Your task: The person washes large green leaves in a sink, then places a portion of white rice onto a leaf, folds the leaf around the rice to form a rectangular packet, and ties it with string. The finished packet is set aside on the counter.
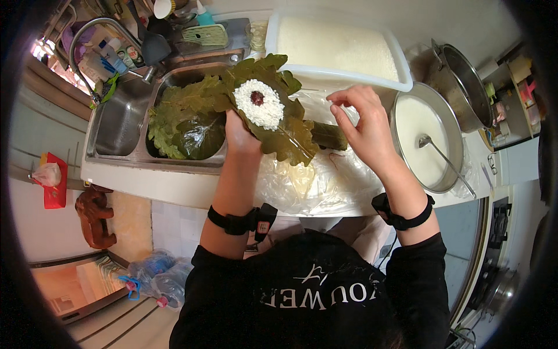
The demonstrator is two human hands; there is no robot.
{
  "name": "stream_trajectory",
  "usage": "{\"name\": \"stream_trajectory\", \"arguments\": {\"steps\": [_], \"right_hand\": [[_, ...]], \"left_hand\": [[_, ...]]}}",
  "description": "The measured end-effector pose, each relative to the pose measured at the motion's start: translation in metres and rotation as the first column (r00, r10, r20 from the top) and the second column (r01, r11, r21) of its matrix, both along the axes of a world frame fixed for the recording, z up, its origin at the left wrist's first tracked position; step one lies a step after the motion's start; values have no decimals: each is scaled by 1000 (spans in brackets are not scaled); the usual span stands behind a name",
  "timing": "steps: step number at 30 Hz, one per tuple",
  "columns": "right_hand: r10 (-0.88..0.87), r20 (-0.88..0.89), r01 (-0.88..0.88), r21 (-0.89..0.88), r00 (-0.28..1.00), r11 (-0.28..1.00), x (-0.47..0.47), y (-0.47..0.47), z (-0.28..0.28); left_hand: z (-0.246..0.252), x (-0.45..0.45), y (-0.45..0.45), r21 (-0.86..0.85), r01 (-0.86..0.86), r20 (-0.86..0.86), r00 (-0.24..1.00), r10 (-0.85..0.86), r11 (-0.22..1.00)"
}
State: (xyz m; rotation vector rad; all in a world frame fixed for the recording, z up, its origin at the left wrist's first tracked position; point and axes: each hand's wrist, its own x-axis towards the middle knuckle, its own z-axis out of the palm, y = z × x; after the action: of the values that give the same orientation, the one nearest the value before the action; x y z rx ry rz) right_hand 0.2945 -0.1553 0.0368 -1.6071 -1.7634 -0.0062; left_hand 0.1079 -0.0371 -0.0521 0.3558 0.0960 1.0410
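My left hand (243, 133) holds up several overlapping large green leaves (296, 138) from below. On them lies a flat mound of white rice grains (266, 111) with a dark red date-like piece (257, 98) at its centre. My right hand (364, 122) is raised to the right of the leaves, fingers apart and holding nothing. A rolled leaf bundle (330, 136) lies on clear plastic film (344, 179) between the hands. More wet leaves (192, 126) fill the right sink basin.
A white plastic tub (405, 80) of pale grains stands behind. At right, a metal pot (453, 118) holds white contents and a ladle (449, 163); a larger pot (473, 74) stands beyond. The double sink (120, 131) and tap (72, 48) are at left.
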Motion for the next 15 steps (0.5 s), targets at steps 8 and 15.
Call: {"name": "stream_trajectory", "arguments": {"steps": [8, 15], "right_hand": [[-9, -185, -25, -179, 983, 984, -2, 10, -6], [39, -414, -150, -240, 910, 959, -3, 42, -19]], "left_hand": [[15, 0, 2, -124, -77, -69, 995, 69, 989], [15, 2, 1, -42, -103, -97, 990, 98, 994]]}}
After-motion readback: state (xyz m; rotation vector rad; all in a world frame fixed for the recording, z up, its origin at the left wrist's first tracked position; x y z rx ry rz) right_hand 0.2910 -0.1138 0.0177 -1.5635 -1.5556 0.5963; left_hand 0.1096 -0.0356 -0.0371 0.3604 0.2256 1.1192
